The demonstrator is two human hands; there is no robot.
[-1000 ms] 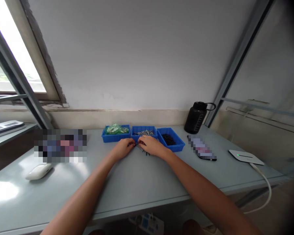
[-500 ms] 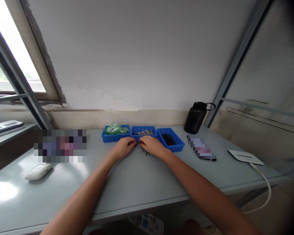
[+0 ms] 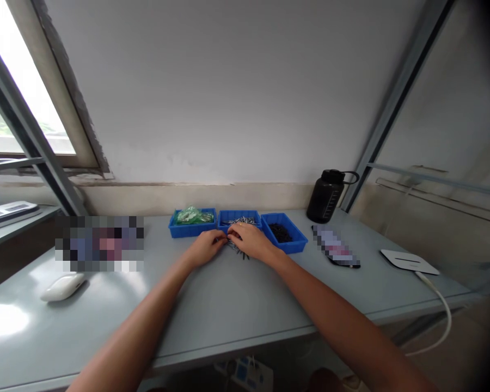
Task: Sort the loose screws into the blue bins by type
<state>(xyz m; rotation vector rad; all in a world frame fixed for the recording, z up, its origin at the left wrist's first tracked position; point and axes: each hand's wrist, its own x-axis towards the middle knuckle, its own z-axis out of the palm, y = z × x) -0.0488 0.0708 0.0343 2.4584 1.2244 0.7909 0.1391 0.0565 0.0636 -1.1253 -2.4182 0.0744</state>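
Note:
My left hand [image 3: 206, 247] and my right hand [image 3: 251, 240] meet fingertip to fingertip on the grey table [image 3: 237, 299], just in front of the middle blue tray [image 3: 239, 221] of silvery screws. Both hands are closed in a pinch on small dark parts [image 3: 237, 250] lying between them; what each holds is too small to name. A blue tray of green bags [image 3: 193, 222] stands at the left and a blue tray of black pieces [image 3: 285, 233] at the right.
A black bottle [image 3: 328, 196] stands at the back right by a metal post. A blurred flat item [image 3: 337, 246], a white router [image 3: 409, 262] with its cable, a white mouse [image 3: 63, 286] and a blurred patch [image 3: 100, 243] lie on the table.
My right hand has edged slightly left and farther back, towards the middle tray. The left hand has hardly moved.

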